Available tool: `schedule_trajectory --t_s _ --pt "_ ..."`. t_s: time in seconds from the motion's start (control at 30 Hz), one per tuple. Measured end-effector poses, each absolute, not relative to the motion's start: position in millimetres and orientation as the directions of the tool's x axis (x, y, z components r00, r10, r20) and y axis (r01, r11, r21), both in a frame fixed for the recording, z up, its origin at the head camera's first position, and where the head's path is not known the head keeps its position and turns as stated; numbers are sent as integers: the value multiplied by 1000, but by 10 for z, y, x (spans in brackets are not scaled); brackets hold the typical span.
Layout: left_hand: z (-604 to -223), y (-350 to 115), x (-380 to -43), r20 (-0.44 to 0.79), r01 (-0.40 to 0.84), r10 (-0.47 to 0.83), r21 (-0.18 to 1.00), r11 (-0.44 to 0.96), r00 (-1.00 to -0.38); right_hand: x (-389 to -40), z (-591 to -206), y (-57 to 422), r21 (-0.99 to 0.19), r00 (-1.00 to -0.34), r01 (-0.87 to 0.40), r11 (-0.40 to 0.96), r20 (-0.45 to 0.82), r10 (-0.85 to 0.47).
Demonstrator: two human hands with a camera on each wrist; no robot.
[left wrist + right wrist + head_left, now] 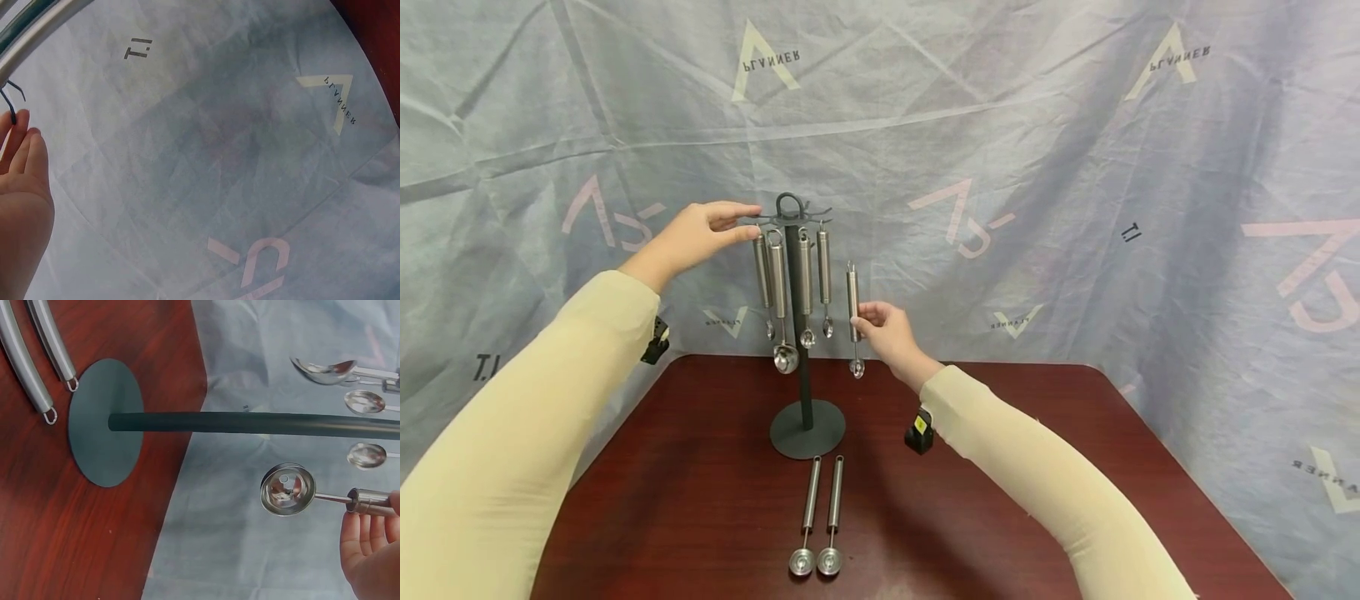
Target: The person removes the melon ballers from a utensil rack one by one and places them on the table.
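A dark metal utensil rack (805,383) stands on the table. At its top, my left hand (692,237) pinches a hook on the left side between thumb and fingers. Those fingers and the hook (11,106) also show at the edge of the left wrist view. My right hand (887,337) pinches the handle of a steel scoop (853,304), held upright to the right of the rack, apart from it. Its round bowl (287,489) hangs downward. Several steel scoops hang from the rack, including a larger one (786,358) and a small one (825,267).
Two more steel scoops, a left one (802,562) and a right one (831,561), lie side by side before the rack's round base (808,442). The dark red table (1000,500) ends at a grey printed cloth (1075,250) behind.
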State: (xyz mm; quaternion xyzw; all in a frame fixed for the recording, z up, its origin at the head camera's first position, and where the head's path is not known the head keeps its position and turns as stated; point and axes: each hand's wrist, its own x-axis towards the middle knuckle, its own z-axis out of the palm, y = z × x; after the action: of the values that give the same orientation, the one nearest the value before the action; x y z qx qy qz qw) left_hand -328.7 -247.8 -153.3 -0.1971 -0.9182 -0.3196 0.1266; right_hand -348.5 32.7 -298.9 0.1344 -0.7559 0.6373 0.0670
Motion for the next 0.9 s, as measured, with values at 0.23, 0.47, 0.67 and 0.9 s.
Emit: schedule_trajectory --t_s 0.23,0.47,0.67,0.9 --pt "-1513 -2481 -3258 374 471 310 502 725 -874 -3450 -3046 363 -958 -965 -254 137 240 -106" --pt "-1545 -2461 -3231 452 496 288 454 740 -844 -3438 -3119 393 -969 -974 -218 117 207 -96" --pt "-1579 -2417 -3178 487 488 254 448 749 -836 -3378 -3155 448 -982 -983 -166 92 158 -91" --pt "-1617 -2388 -3158 520 496 238 440 748 -820 -3300 -3197 504 -989 -990 -110 100 100 -100"
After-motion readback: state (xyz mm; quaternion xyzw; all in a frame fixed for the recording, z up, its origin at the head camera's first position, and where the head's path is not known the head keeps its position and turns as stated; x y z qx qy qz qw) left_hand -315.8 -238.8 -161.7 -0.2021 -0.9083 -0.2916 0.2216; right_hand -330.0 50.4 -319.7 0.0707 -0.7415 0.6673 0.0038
